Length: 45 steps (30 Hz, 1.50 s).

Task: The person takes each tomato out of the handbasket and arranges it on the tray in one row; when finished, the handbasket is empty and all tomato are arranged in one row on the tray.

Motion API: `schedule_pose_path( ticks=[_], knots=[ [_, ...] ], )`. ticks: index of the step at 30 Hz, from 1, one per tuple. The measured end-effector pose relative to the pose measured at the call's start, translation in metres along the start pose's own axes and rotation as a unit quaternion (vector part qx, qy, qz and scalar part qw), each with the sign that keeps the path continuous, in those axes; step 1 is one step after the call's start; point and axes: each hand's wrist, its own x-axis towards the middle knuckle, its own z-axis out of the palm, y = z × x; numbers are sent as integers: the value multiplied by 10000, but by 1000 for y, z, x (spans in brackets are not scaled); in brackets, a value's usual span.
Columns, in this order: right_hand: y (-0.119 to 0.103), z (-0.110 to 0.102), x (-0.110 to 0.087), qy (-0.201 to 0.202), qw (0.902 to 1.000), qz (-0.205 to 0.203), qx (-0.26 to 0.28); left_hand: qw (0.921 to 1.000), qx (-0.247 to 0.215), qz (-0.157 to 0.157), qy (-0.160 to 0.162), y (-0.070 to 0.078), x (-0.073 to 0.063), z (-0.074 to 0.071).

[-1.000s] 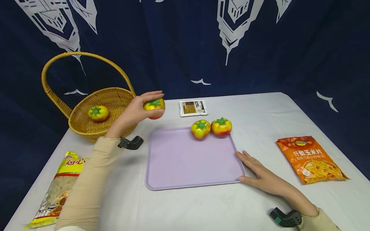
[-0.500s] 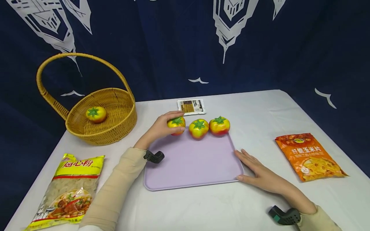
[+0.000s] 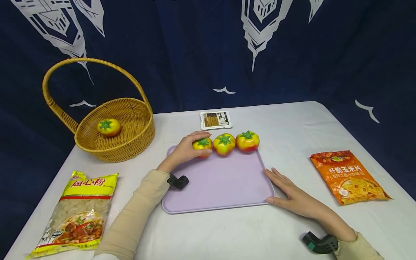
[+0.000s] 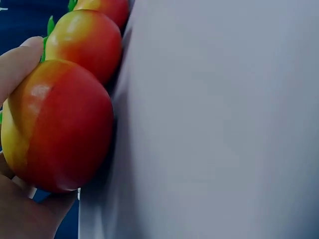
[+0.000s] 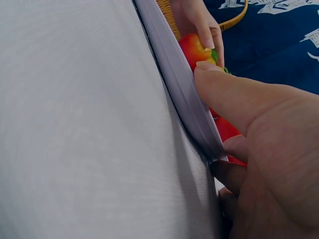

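My left hand (image 3: 184, 150) grips a yellow-and-red tomato (image 3: 202, 145) with a green leafy top, thumb on the near side and fingers on the far side. It sits at the back left of the lilac tray (image 3: 214, 186). Two similar tomatoes, a middle one (image 3: 224, 147) and a right one (image 3: 247, 143), stand beside it in a row along the tray's back edge. In the left wrist view the held tomato (image 4: 65, 129) appears to touch its neighbour. My right hand (image 3: 294, 198), fingers extended and spread, touches the tray's right edge near the front corner.
A wicker basket (image 3: 125, 154) with a tall handle stands at the back left, one tomato (image 3: 109, 127) inside. A pasta bag (image 3: 76, 213) lies front left. An orange snack bag (image 3: 351, 177) lies to the right, and a small white packet (image 3: 216, 120) behind the tray.
My left hand has carried the tomato rightward from beside the basket, then slightly toward me, down to the tray beside the other two. My right hand has stayed at the tray's edge.
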Motion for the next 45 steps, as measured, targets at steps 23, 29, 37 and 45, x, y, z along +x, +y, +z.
schedule_pose_path(
  ticks=[23, 29, 37, 45],
  knots=[
    [0, -4, -3, 48, 10000, -71, 40, 9994, 269, 112, -175, 3, 2, -4],
    [0, -3, -4, 54, 10000, 1, 29, 9952, 757, 575, 213, 34, -1, -55],
    [0, -1, -3, 53, 10000, -24, 52, 9894, 1108, -44, 936, 61, -34, -170],
    [-2, 0, -1, 51, 9999, -99, 57, 9664, 266, -621, 2481, 17, -60, -238]
  ],
)
